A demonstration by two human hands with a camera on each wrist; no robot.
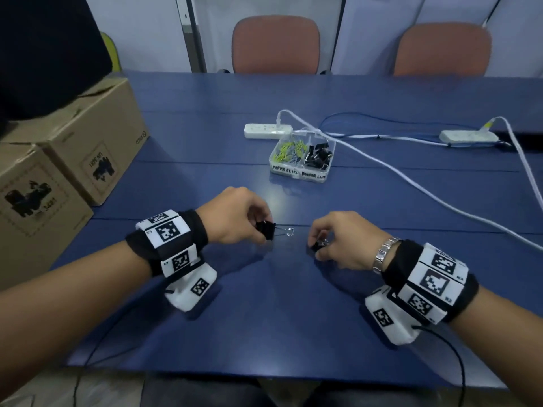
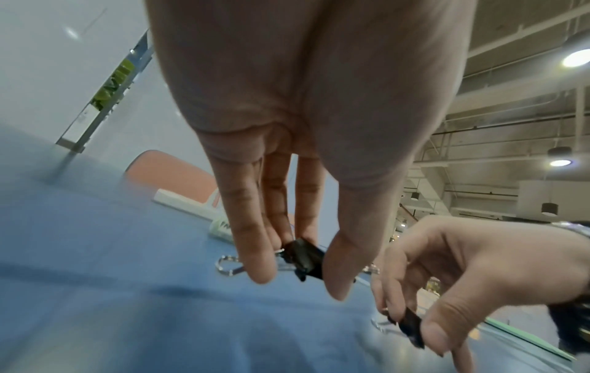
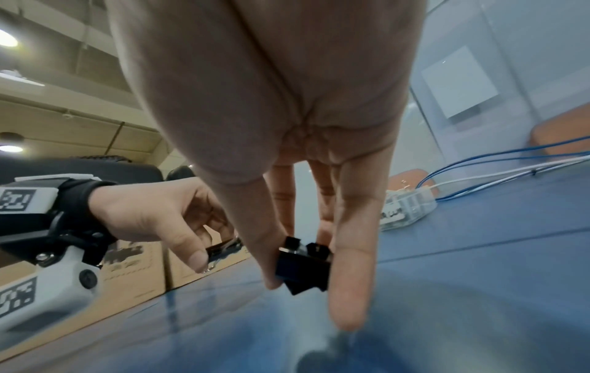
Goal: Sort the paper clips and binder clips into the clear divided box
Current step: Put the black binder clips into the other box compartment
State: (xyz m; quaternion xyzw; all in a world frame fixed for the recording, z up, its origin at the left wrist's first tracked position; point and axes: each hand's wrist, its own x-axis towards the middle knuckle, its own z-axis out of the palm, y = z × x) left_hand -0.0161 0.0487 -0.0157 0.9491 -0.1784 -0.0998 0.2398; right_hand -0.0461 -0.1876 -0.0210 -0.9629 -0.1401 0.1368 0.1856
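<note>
My left hand (image 1: 258, 227) pinches a black binder clip (image 1: 266, 229) just above the blue table (image 1: 264, 304); its wire handle sticks out to the right. The left wrist view shows thumb and fingers closed round that binder clip (image 2: 304, 260). My right hand (image 1: 318, 248) pinches a second black binder clip (image 1: 317, 246), seen between thumb and fingers in the right wrist view (image 3: 301, 267). The clear divided box (image 1: 301, 171) stands farther back, open, with yellow and white paper clips (image 1: 289, 151) in its left half and black binder clips (image 1: 318, 155) in its right half.
Two white power strips (image 1: 267, 131) (image 1: 468, 136) with white and blue cables (image 1: 411, 183) lie behind and right of the box. Cardboard boxes (image 1: 73, 148) stand along the table's left edge. Two orange chairs (image 1: 274, 45) stand beyond the far edge.
</note>
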